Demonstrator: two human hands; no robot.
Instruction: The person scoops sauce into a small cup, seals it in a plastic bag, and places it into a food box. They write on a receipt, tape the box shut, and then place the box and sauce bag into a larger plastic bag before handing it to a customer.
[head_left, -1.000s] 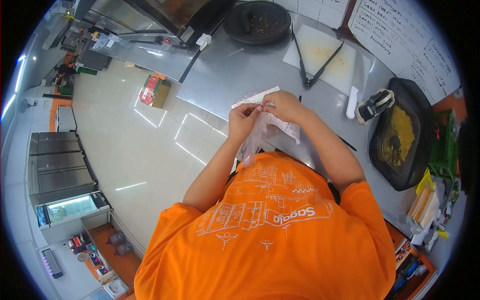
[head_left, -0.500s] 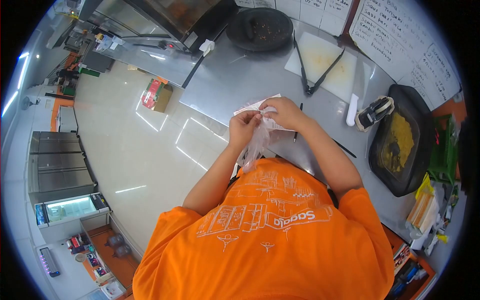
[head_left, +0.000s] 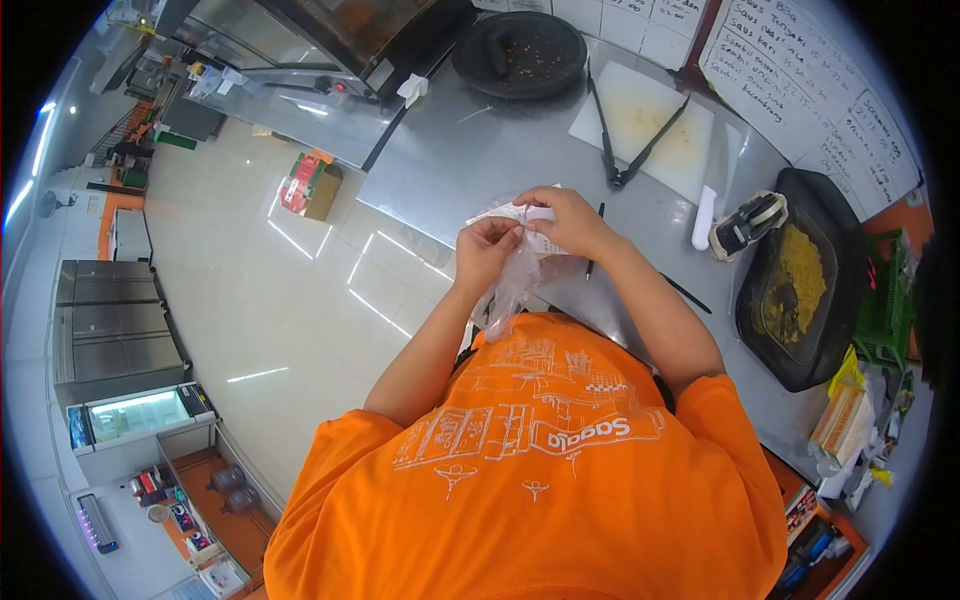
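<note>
A clear plastic bag (head_left: 513, 285) hangs in front of my orange shirt, its top gathered between my two hands. My left hand (head_left: 485, 252) pinches the bag from the left side. My right hand (head_left: 568, 222) is closed on the bag's top from the right, fingertips almost meeting those of the left. Behind and beneath the hands lies a printed white paper (head_left: 545, 244) on the edge of the steel counter (head_left: 430, 180). Just right of my right hand is a dark pen (head_left: 601, 212). What the bag contains, if anything, I cannot make out.
Black tongs (head_left: 620, 178) lie spread across a white cutting board (head_left: 640, 125), with a white-handled knife (head_left: 704, 215) beside it. A tape dispenser (head_left: 745, 225) stands near a black tray (head_left: 755, 345) of yellow food. A stone mortar (head_left: 520, 85) sits at the back; a carton (head_left: 311, 187) is on the floor.
Both hands stay close together on the bag, with only slight finger movement. The view has shifted very slightly; the objects on the counter stay in place.
</note>
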